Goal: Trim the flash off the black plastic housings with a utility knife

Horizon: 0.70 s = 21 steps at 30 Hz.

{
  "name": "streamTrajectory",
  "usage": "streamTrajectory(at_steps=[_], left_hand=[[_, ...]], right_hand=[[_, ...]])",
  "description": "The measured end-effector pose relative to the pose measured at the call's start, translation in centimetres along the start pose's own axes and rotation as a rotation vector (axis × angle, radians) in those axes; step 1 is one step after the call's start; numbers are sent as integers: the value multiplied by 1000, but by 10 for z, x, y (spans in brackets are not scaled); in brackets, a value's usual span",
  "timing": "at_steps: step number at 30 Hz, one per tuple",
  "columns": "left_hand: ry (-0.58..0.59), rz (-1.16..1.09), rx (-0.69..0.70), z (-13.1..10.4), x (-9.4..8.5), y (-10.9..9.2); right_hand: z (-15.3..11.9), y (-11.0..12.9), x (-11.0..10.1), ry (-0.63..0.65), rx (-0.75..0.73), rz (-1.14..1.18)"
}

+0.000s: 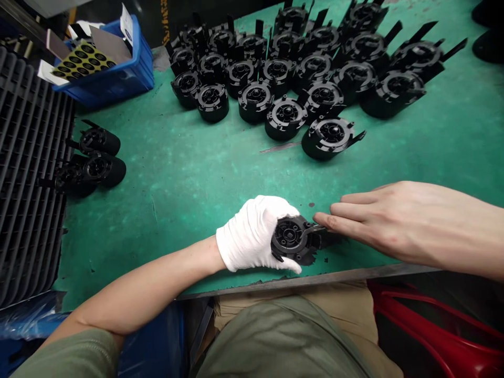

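My left hand, in a white glove, wraps round a round black plastic part near the table's front edge. The part's ribbed face points up toward me. From the right comes my bare right hand, its fingers closed on a thin metal tool whose tip lies at the part's right side. The underside of my right hand and most of the tool's handle are hidden.
Many black cylindrical parts stand across the back of the green table. Several more lie at the left, by a grey rack. A blue bin holds label sheets. A red chair is at lower right.
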<state>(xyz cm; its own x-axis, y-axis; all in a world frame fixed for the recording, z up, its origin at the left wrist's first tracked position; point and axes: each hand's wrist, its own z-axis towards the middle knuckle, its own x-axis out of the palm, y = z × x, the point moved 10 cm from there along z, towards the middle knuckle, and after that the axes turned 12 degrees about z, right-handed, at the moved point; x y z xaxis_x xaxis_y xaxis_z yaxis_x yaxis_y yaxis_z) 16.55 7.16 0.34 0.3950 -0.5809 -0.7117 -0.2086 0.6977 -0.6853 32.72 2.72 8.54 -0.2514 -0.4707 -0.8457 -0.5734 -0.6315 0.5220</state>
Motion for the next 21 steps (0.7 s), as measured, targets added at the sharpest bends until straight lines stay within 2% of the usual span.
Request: streamTrajectory(at_steps=[3,8,10,13,15,17,21], left_hand=[[-9,0,-4,0,-1,1],[-23,-22,16,0,-3,0],[-11,-24,13,1,-1,0],[-6,-18,9,2,5,2],[-30,-31,20,3,8,2],[-54,-41,29,3,9,3],[-54,-9,29,1,9,5]], right_hand=[[6,-5,4,64,18,50],[9,-12,-6,11,-89,17],[-3,-25,-13,-70,-40,10],[-35,-33,-21,-283,98,-14],[-54,-21,-10,-377,172,7],[-62,2,10,-442,222,82],[-40,61,53,-548,212,156]])
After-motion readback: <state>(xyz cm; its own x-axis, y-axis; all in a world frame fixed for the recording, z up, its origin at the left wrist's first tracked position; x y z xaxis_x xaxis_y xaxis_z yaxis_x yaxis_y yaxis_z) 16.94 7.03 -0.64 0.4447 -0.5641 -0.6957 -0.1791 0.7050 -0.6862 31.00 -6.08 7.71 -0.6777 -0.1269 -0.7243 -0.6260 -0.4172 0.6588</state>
